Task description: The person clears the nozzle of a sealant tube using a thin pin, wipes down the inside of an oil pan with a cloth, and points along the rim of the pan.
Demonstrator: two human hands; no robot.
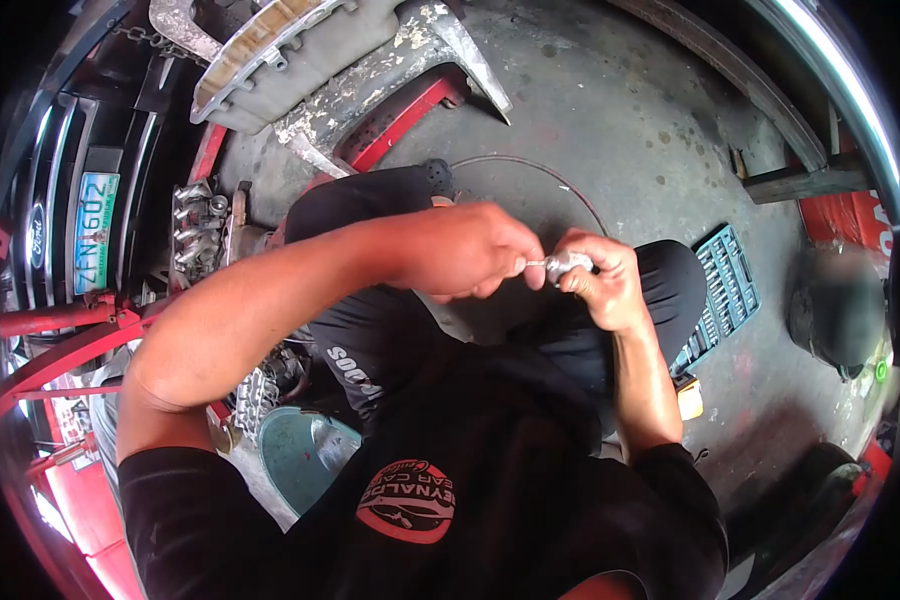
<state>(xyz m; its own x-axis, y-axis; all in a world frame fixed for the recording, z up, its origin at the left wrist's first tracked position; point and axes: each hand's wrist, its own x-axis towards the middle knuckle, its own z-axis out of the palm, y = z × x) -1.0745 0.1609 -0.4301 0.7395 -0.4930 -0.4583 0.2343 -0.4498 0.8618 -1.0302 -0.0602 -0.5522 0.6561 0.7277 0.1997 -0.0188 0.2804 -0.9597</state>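
Observation:
My right hand (608, 280) pinches a small, rounded silver metal part (568, 263) between thumb and fingers, above my right knee. From the left side of that part, a thin pale rod (536, 263) runs toward my left hand (475, 252). The fingers of my left hand are closed around the rod's other end. The two hands almost meet in front of my lap. Whether the rod is fixed to the metal part or only touches it, I cannot tell.
A teal socket set case (722, 290) lies open on the floor at right. Greasy engine parts (200, 228) and a blue-green bucket (295, 455) stand at left, near a car's front grille (55, 215). A large metal casting (300, 60) is ahead. A yellow box (690, 398) sits at right.

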